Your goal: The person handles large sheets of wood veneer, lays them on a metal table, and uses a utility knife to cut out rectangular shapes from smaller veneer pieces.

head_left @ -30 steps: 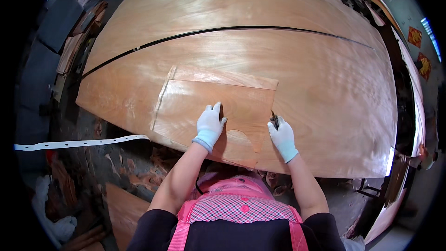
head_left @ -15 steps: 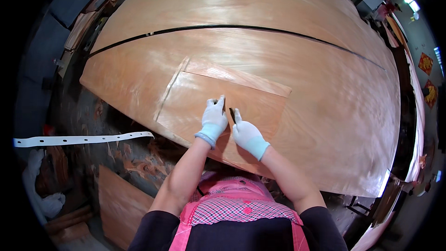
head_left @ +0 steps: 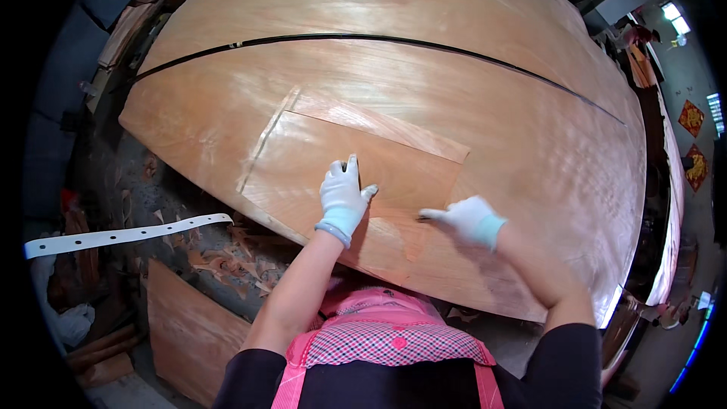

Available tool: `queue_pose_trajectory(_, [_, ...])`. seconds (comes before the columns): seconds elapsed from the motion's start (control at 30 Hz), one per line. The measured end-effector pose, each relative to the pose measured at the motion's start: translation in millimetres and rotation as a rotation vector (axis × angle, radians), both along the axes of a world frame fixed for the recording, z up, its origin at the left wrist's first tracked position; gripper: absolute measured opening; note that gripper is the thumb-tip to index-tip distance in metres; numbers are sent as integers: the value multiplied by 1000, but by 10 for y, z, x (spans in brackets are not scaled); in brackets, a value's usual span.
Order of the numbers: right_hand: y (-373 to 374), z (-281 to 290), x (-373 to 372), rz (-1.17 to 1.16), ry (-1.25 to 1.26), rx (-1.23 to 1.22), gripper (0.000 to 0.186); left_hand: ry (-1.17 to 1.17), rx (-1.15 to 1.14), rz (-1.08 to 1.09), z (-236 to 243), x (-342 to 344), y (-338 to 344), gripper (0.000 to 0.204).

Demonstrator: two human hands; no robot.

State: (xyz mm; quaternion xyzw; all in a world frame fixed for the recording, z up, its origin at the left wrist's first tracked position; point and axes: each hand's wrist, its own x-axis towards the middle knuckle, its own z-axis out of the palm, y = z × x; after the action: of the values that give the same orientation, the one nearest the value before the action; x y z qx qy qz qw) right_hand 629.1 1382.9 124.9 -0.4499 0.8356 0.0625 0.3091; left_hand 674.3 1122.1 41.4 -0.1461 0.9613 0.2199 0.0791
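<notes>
My left hand (head_left: 344, 197), in a white and pale-blue glove, presses on a thin wood veneer piece (head_left: 295, 163), thumb spread from its fingers. A dark patch shows between those fingertips, too small to make out. My right hand (head_left: 466, 220), gloved alike and motion-blurred, grips a small dark cutting tool (head_left: 424, 215) near the veneer's right side. A notched shape shows in the veneer below the tool. The piece lies on a large wood sheet (head_left: 545, 182), with a lighter strip (head_left: 379, 121) along its far edge.
A long black strip (head_left: 379, 37) crosses the sheet. A white holed strip (head_left: 129, 232) extends at left, above scraps on the floor (head_left: 227, 265). A loose board (head_left: 189, 318) leans at lower left; stacked sheets (head_left: 136, 15) stand farther back.
My right hand swung left toward my left hand half a second ago and is now back rightward and lower, still holding the tool. My left hand stays on the veneer.
</notes>
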Motion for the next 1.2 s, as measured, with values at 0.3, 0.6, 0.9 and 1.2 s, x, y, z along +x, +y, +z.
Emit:
queue_pose_trajectory(0.3, [-395,-169,-610,154,165,-393,62,-28,-9,156,12,-60,-32,107])
queue_pose_trajectory(0.6, [-1049,-591,-819,410,299,-413,44,-61,31,102,53,-102,-44,105])
queue_pose_trajectory(0.9, [-295,-542,-628,60,350,-147,73,14,-306,-401,-37,-52,192,60])
queue_pose_trajectory(1.2, [-226,-451,957,-790,-84,97,81,-66,-320,-426,5,-22,234,62])
